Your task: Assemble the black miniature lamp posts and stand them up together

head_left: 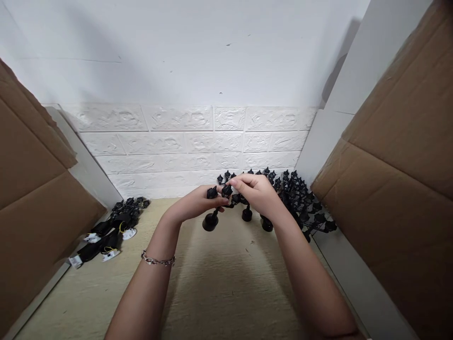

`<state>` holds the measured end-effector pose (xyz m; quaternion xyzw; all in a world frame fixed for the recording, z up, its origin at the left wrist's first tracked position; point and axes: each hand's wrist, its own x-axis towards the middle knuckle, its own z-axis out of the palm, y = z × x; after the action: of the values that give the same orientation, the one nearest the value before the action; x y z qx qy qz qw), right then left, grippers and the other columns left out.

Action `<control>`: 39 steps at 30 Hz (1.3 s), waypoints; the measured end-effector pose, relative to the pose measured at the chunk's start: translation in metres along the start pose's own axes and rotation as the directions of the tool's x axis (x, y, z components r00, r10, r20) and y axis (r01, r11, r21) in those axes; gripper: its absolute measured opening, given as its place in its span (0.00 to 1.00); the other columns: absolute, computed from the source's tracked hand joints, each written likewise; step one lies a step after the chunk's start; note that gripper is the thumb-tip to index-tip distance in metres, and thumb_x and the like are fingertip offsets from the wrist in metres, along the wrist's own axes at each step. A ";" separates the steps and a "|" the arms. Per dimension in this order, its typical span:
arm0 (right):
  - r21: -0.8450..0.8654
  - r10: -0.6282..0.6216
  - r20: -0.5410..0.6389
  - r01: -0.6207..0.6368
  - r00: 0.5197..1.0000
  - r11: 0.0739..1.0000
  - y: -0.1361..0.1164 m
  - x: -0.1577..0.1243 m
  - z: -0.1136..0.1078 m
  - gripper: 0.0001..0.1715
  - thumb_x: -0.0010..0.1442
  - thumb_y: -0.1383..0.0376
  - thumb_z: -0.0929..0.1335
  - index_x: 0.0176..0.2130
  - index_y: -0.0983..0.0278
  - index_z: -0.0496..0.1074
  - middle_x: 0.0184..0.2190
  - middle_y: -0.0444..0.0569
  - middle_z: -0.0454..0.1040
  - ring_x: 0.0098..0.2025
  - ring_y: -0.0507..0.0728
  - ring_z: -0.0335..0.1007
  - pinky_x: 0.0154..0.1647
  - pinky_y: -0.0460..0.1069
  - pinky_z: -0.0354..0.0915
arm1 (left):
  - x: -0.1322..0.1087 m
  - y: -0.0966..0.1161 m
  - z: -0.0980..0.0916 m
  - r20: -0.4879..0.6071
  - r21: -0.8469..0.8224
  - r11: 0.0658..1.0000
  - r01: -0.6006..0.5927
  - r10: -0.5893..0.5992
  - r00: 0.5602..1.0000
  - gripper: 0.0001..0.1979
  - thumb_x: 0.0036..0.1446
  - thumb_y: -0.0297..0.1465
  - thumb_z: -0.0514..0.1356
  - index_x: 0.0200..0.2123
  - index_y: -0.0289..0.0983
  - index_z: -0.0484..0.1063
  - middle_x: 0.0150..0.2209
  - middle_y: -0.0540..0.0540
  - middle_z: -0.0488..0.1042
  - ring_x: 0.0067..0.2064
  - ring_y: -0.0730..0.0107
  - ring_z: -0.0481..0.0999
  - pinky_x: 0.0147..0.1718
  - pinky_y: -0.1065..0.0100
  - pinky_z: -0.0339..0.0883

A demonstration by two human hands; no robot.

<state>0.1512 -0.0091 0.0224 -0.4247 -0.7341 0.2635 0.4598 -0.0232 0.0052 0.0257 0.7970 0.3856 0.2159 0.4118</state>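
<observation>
Near the middle, my left hand (pixel 198 204) is closed around a small black candelabra-like stand (pixel 211 221) with a round base and flower-shaped heads. The stand is tilted and held above the table. My right hand (pixel 261 197) is beside it, thumb and forefinger pinched at a black flower-shaped head (pixel 227 191) on the stand. My fingers partly cover the stand's arms. Just behind and below my right hand are similar black stands, one with a round base (pixel 247 215) showing.
Many more black stands (pixel 300 198) are heaped at the right by the wall. At the left lie black pieces (pixel 130 208) and black sleeves with white ends (pixel 111 255) and yellow ties. Cardboard sheets (pixel 399 179) line both sides. A white brick-pattern wall (pixel 180 141) closes the back.
</observation>
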 end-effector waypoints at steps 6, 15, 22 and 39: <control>-0.172 -0.065 -0.039 0.057 0.997 0.983 0.013 0.006 0.006 0.08 0.54 0.65 0.66 0.29 0.63 0.74 0.27 0.43 0.73 0.29 0.50 0.65 0.29 0.44 0.57 | 0.006 -0.015 0.000 -0.146 0.206 0.975 0.083 -0.053 0.988 0.20 0.50 0.41 0.55 0.45 0.39 0.66 0.39 0.46 0.73 0.40 0.63 0.71 0.37 0.66 0.63; -0.590 -0.076 -0.082 0.013 0.994 0.807 0.045 0.018 0.032 0.12 0.59 0.66 0.62 0.31 0.60 0.74 0.34 0.45 0.73 0.40 0.55 0.65 0.56 0.61 0.42 | -0.006 -0.030 -0.017 -0.313 0.477 0.728 0.493 -0.384 0.869 0.39 0.50 0.48 0.51 0.60 0.32 0.50 0.54 0.34 0.63 0.52 0.50 0.65 0.47 0.60 0.59; -0.692 -0.052 -0.082 -0.019 0.995 0.722 0.049 0.016 0.042 0.14 0.61 0.63 0.60 0.34 0.59 0.74 0.34 0.45 0.73 0.41 0.56 0.64 0.57 0.63 0.36 | -0.007 -0.025 -0.017 -0.296 0.468 0.738 0.486 -0.388 0.873 0.37 0.51 0.50 0.48 0.60 0.35 0.51 0.54 0.37 0.64 0.54 0.52 0.64 0.48 0.60 0.58; -0.639 -0.048 -0.129 -0.046 0.990 0.768 0.057 0.016 0.047 0.12 0.61 0.65 0.60 0.37 0.59 0.71 0.35 0.45 0.74 0.41 0.56 0.65 0.56 0.64 0.36 | -0.005 -0.026 -0.015 -0.262 0.459 0.752 0.472 -0.394 0.881 0.38 0.50 0.50 0.48 0.59 0.33 0.52 0.53 0.36 0.65 0.55 0.51 0.63 0.48 0.59 0.58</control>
<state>0.1276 0.0333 -0.0354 -0.5728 -0.7464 -0.0327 0.3373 -0.0481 0.0179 0.0127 0.7470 0.6324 0.0632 0.1948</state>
